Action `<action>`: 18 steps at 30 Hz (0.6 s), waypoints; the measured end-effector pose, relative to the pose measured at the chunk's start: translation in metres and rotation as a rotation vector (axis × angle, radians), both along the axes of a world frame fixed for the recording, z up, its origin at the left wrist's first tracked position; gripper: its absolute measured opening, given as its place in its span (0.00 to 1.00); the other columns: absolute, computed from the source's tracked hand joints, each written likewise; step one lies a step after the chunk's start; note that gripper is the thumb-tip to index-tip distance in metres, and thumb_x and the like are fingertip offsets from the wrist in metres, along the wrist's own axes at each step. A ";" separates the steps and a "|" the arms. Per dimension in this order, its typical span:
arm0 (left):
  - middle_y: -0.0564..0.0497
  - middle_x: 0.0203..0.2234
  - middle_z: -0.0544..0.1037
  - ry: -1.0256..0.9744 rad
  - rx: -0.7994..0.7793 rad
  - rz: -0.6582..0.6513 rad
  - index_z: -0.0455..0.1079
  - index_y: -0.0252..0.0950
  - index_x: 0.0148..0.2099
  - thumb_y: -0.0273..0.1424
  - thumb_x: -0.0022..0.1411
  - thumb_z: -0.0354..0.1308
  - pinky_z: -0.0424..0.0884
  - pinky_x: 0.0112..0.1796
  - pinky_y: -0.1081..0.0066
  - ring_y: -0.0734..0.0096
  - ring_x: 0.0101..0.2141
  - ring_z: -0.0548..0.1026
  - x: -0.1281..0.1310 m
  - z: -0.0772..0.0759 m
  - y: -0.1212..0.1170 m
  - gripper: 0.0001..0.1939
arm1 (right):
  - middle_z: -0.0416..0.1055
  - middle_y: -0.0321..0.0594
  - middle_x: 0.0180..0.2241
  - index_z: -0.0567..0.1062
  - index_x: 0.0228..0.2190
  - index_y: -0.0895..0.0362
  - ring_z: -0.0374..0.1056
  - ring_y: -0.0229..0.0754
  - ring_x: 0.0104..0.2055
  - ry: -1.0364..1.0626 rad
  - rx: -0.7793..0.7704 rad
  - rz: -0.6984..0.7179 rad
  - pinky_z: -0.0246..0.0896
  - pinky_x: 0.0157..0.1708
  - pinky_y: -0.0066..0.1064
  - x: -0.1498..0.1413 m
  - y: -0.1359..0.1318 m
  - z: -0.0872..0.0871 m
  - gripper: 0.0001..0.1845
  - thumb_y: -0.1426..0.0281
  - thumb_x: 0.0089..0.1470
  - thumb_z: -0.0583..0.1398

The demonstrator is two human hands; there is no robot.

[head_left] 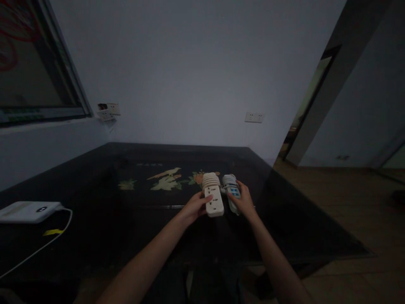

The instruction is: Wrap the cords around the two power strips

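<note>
My left hand (196, 207) is closed around a white power strip (215, 206), its thumb on the socket face. The strip's pale cord is wound in a thick coil around its far end. Just to the right, my right hand (243, 197) grips a second, smaller power strip with blue sockets (233, 193). A light grey cord is wrapped around that one's far end too. The two strips are side by side, with a narrow gap between them, above the middle right of the black table (126, 245). Whether they touch the tabletop is hard to tell.
On the table's left lies a white power bank (30, 212) with a white cable (47, 244) and a yellow scrap (53, 232) beside it. A painted bird and flowers (167, 179) decorate the tabletop. Wall sockets (254, 117) sit behind; the table's right edge drops to the floor.
</note>
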State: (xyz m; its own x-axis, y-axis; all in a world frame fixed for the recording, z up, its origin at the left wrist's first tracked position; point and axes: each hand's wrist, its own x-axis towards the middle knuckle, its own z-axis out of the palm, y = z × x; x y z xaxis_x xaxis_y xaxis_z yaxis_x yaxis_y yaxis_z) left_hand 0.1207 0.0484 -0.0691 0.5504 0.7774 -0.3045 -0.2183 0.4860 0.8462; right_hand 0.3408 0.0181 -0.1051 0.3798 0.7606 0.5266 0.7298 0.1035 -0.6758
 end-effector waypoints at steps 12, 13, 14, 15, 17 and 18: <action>0.45 0.39 0.78 -0.033 0.011 -0.156 0.68 0.34 0.48 0.27 0.51 0.66 0.74 0.33 0.70 0.69 0.31 0.78 0.006 -0.027 0.040 0.22 | 0.58 0.47 0.53 0.63 0.54 0.56 0.59 0.50 0.56 0.042 -0.105 -0.026 0.57 0.54 0.39 -0.007 0.002 -0.015 0.39 0.73 0.36 0.60; 0.45 0.39 0.78 -0.036 0.015 -0.152 0.68 0.34 0.49 0.27 0.50 0.66 0.74 0.33 0.69 0.68 0.32 0.78 0.006 -0.029 0.041 0.22 | 0.58 0.47 0.54 0.63 0.54 0.56 0.59 0.49 0.56 0.039 -0.112 -0.031 0.58 0.53 0.38 -0.009 0.001 -0.013 0.38 0.74 0.36 0.59; 0.44 0.39 0.78 -0.039 0.018 -0.142 0.67 0.34 0.49 0.26 0.50 0.67 0.74 0.34 0.69 0.68 0.32 0.78 0.006 -0.031 0.041 0.23 | 0.58 0.47 0.54 0.64 0.53 0.57 0.59 0.49 0.56 0.036 -0.118 -0.035 0.58 0.53 0.38 -0.010 0.000 -0.012 0.38 0.74 0.36 0.59; 0.44 0.39 0.78 -0.043 0.018 -0.128 0.67 0.33 0.49 0.26 0.50 0.67 0.74 0.34 0.69 0.68 0.32 0.78 0.006 -0.033 0.041 0.23 | 0.58 0.47 0.54 0.65 0.53 0.57 0.59 0.49 0.56 0.032 -0.124 -0.040 0.58 0.53 0.37 -0.011 -0.001 -0.010 0.37 0.74 0.36 0.58; 0.43 0.38 0.78 -0.050 0.006 -0.103 0.67 0.32 0.48 0.26 0.50 0.67 0.74 0.35 0.69 0.68 0.32 0.78 0.005 -0.034 0.043 0.23 | 0.58 0.47 0.54 0.66 0.52 0.56 0.59 0.49 0.56 0.023 -0.136 -0.049 0.58 0.53 0.37 -0.012 -0.004 -0.008 0.36 0.74 0.36 0.58; 0.43 0.38 0.78 -0.051 -0.004 -0.097 0.67 0.32 0.48 0.26 0.50 0.66 0.74 0.35 0.69 0.68 0.31 0.77 0.005 -0.035 0.043 0.22 | 0.58 0.47 0.54 0.66 0.52 0.56 0.58 0.50 0.57 0.017 -0.143 -0.054 0.58 0.53 0.38 -0.011 -0.005 -0.007 0.36 0.75 0.36 0.59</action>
State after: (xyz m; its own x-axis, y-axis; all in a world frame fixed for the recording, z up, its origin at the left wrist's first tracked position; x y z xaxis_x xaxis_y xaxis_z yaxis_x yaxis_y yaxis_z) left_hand 0.1256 0.0917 -0.1036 0.6378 0.7186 -0.2771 -0.2130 0.5103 0.8332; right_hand 0.3295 0.0127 -0.1122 0.4301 0.8057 0.4073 0.7203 -0.0343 -0.6928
